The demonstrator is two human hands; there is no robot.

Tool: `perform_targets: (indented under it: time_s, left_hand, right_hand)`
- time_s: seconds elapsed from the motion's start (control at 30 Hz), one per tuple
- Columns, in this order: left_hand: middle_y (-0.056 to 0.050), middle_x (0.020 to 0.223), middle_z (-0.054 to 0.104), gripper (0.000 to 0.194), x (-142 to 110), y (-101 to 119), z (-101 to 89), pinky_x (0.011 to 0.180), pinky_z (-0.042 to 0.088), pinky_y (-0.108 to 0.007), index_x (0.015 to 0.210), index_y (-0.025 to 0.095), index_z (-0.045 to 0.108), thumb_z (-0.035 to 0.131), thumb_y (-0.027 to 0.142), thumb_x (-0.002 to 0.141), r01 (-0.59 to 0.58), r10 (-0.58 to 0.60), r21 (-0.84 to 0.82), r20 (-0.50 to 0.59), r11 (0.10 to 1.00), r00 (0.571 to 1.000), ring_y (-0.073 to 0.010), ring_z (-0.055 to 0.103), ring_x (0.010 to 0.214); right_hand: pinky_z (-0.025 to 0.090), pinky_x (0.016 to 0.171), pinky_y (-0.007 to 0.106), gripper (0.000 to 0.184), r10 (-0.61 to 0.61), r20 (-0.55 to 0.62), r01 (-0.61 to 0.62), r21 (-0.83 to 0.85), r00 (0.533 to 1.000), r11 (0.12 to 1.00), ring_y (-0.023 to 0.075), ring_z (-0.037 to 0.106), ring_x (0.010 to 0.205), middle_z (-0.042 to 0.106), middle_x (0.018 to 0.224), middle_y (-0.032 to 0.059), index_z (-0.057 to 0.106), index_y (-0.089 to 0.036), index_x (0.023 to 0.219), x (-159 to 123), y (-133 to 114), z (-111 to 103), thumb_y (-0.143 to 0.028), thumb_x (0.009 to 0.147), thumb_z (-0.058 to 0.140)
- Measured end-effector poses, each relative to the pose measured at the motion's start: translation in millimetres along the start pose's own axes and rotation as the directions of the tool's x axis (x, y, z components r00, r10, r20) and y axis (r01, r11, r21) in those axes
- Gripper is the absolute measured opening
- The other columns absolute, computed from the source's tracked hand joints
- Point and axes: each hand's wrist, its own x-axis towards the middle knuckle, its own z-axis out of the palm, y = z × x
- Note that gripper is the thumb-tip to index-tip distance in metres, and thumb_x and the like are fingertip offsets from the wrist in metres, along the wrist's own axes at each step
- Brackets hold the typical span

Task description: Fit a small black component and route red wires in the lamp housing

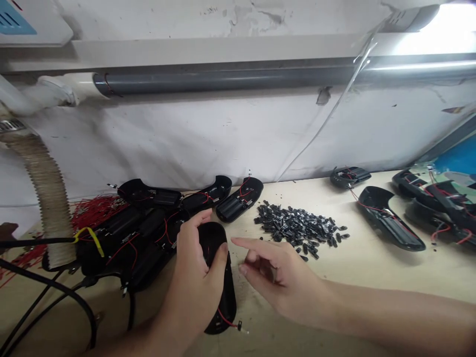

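Observation:
My left hand grips a black curved plastic housing in front of me, thumb laid over its inner side and fingers along its far left edge. A red wire with a small connector sticks out from the housing's near end. Just to the right, my right hand hovers with the index finger stretched out and the thumb apart from it. Its other fingers are curled, and I see nothing between them. Beyond it lies a pile of small black plastic parts.
More wired black housings crowd the left, beside a bundle of red wires. Others lie at right, including a curved housing. A ribbed hose and black cables occupy the left edge. A grey pipe runs along the wall.

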Motion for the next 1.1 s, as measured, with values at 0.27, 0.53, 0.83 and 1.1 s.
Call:
perform_targets:
  time_s: [0.27,0.53,0.83,1.1]
  left_hand:
    - [-0.005,0.152,0.053,0.062,-22,14,-15.9,0.127,0.026,-0.043,0.146,0.033,0.044,0.067,0.021,0.089,-0.439,0.429,0.305,0.103,0.845,0.897,-0.0263,0.043,0.147]
    - [0.004,0.117,0.077,0.058,-13,15,-23.8,0.129,0.005,-0.048,0.131,0.033,0.06,0.062,0.01,0.078,-0.678,0.516,0.416,0.443,0.606,0.733,-0.0233,0.063,0.12]
    - [0.001,0.116,0.079,0.044,16,-5,-30.4,0.128,0.008,-0.056,0.115,0.034,0.07,0.055,0.006,0.084,-0.559,0.461,0.522,0.318,0.645,0.828,-0.0272,0.065,0.121]
    - [0.002,0.104,0.078,0.019,22,13,-35.8,0.107,0.038,-0.043,0.097,0.03,0.072,0.056,0.021,0.096,-0.365,0.346,0.349,0.119,0.863,0.931,-0.0209,0.069,0.103]
  right_hand:
    - [0.041,0.057,0.014,0.033,0.15,-0.115,-0.131,0.16,0.982,0.978,0.005,0.051,0.063,0.056,0.077,0.0003,0.065,-0.012,0.128,5,-4,-6,-0.031,0.103,0.055]
    - [0.045,0.058,0.014,0.037,0.216,-0.103,-0.176,0.301,0.971,0.937,0.0049,0.051,0.065,0.053,0.078,-0.0004,0.061,-0.012,0.13,6,0,-5,-0.034,0.101,0.056]
    - [0.041,0.056,0.015,0.032,0.214,-0.089,-0.182,0.279,0.973,0.943,0.0057,0.049,0.063,0.057,0.078,0.0012,0.063,-0.013,0.124,6,-2,-6,-0.036,0.104,0.054]
    - [0.043,0.075,0.021,0.016,-0.331,0.031,0.33,-0.187,0.943,0.925,0.0089,0.057,0.083,0.063,0.088,0.0045,0.071,-0.01,0.098,3,-4,-4,-0.007,0.091,0.057]
